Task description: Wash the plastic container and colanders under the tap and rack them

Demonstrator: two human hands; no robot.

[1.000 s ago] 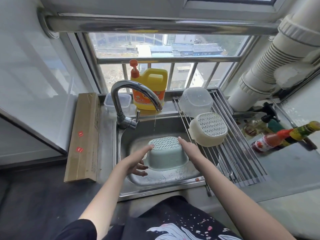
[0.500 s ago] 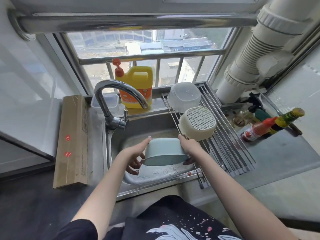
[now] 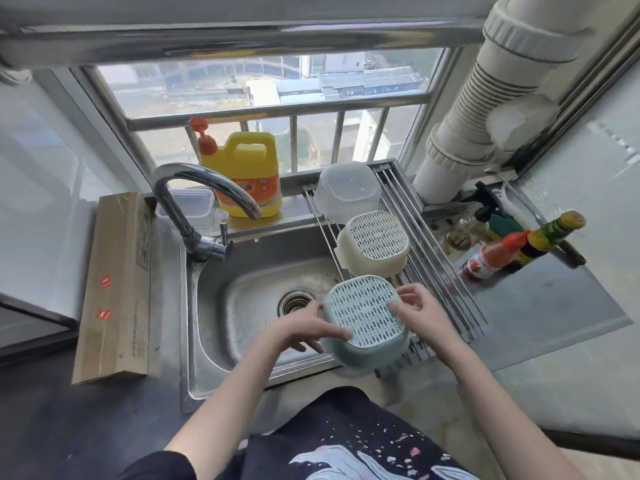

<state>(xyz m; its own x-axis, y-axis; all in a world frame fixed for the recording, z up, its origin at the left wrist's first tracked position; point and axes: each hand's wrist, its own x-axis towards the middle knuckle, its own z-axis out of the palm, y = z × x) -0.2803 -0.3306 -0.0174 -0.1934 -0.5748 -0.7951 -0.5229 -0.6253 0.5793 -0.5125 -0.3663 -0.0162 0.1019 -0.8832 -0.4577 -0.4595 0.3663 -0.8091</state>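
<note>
The pale green colander (image 3: 363,315) lies upside down on the near end of the metal drying rack (image 3: 446,292), its left part overhanging the sink (image 3: 242,306). My left hand (image 3: 304,332) grips its left wall between thumb and fingers. Fingertips of my right hand (image 3: 417,311) rest on its perforated bottom at the right. Behind it on the rack stand the cream colander (image 3: 375,242) and the clear plastic container (image 3: 348,190), both upside down. No stream shows at the tap (image 3: 204,199).
A yellow detergent jug (image 3: 247,178) and a small clear box (image 3: 192,206) stand behind the sink. A long cardboard box (image 3: 116,285) lies to the left. Sauce bottles (image 3: 519,251) lie right of the rack, below a large white pipe (image 3: 485,109).
Both hands carried the green colander from the middle of the sink rightward onto the near end of the rack. The thin stream from the tap is gone.
</note>
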